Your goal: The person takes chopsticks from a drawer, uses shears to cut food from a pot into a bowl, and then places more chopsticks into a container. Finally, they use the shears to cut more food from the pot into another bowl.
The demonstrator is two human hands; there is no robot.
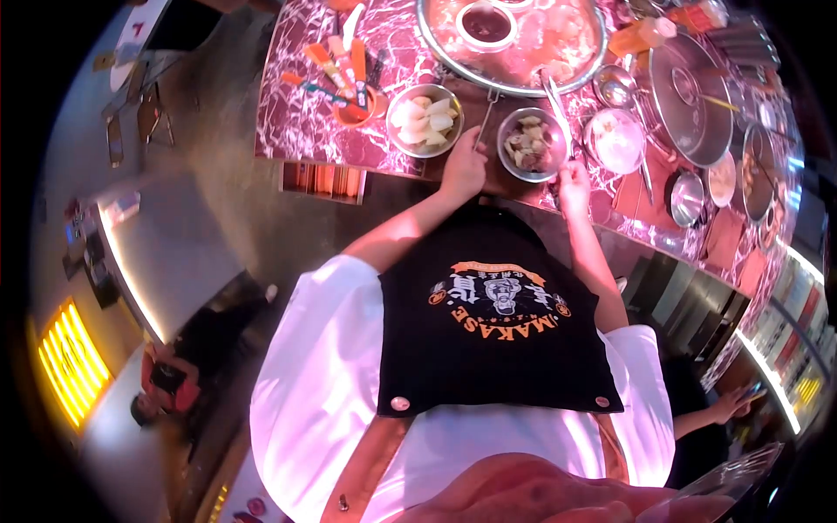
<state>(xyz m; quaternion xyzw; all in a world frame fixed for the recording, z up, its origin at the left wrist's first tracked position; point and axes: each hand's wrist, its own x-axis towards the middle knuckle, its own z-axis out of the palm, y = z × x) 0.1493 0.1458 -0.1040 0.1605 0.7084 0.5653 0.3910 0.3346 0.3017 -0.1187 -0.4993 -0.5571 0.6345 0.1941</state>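
Note:
My left hand (462, 168) reaches to the marbled red counter edge (301, 131) and closes on a thin metal handle (485, 115) that runs up toward the large metal pot (523, 85) of reddish broth. My right hand (573, 181) grips a long metal utensil (558, 112) that lies over a steel bowl of brownish pieces (532, 145). To the left of that bowl, beside my left hand, sits a steel bowl of white chunks (425, 120). My white shirt and black printed apron (497, 322) fill the lower middle of the view.
An orange cup of tools (353, 98) stands at the left. A bowl of pale food (615, 139), a lidded pot (690, 98) and small pans (687, 197) crowd the right. Another person's hand holds a phone (739, 401) at lower right; someone sits at lower left (170, 383).

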